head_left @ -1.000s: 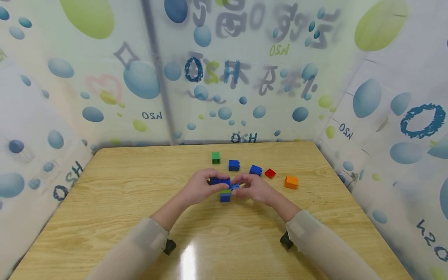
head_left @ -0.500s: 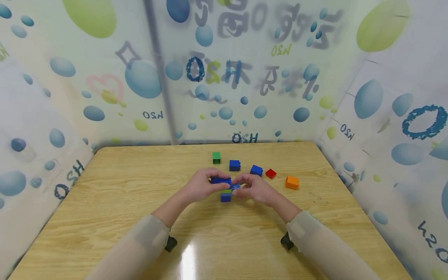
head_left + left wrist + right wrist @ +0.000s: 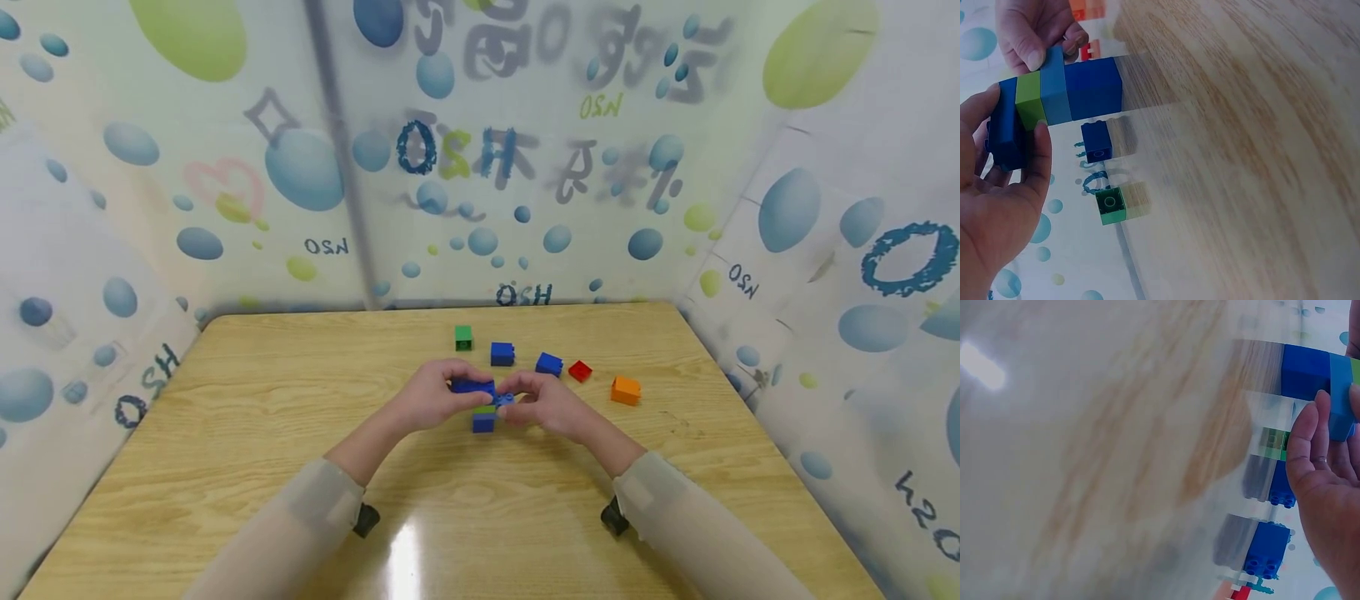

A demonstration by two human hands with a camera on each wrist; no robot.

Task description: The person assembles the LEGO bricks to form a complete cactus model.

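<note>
A stack of building blocks stands between the hands on the wooden table. From the bottom up it has a dark blue block (image 3: 1094, 87), a longer light blue block (image 3: 1055, 90), a lime green block (image 3: 1030, 103) and another dark blue block (image 3: 1008, 125). My left hand (image 3: 431, 402) grips the top dark blue block between thumb and fingers, right at the lime block. On the other side, my right hand (image 3: 551, 404) pinches the overhanging end of the light blue block. The fingers partly cover the stack in the head view.
Behind the stack lie a green block (image 3: 463, 338) and two blue blocks, one farther left (image 3: 502, 354) and one farther right (image 3: 549, 364). A flat red block (image 3: 580, 371) and an orange block (image 3: 626, 391) sit to the right. Patterned walls border the table (image 3: 300, 375).
</note>
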